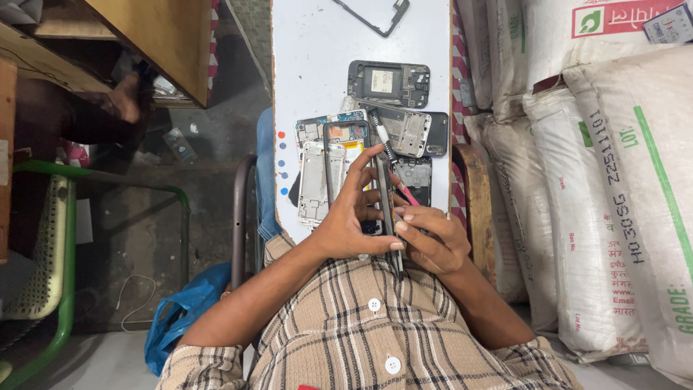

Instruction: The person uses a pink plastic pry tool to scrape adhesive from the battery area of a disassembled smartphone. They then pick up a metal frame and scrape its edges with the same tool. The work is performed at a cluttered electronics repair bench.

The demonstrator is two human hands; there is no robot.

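Note:
My left hand point(352, 217) grips a thin dark phone frame point(386, 209) held edge-on over my lap, fingers spread along its left side. My right hand point(432, 237) pinches the same frame from the right and also holds a slim tool with a pink tip point(404, 191). Just beyond my hands several opened phone parts lie on a narrow white board point(317, 65): a silver mid-frame point(315, 180), a phone with its circuit board exposed point(339, 133), a dark back housing point(388, 83) and a grey metal plate point(403, 130).
Another thin black frame point(375, 18) lies at the board's far end. Stacked white sacks point(592, 180) fill the right side. A green chair point(50, 238) and a wooden bench point(166, 43) stand left; a blue bag point(177, 310) lies on the floor.

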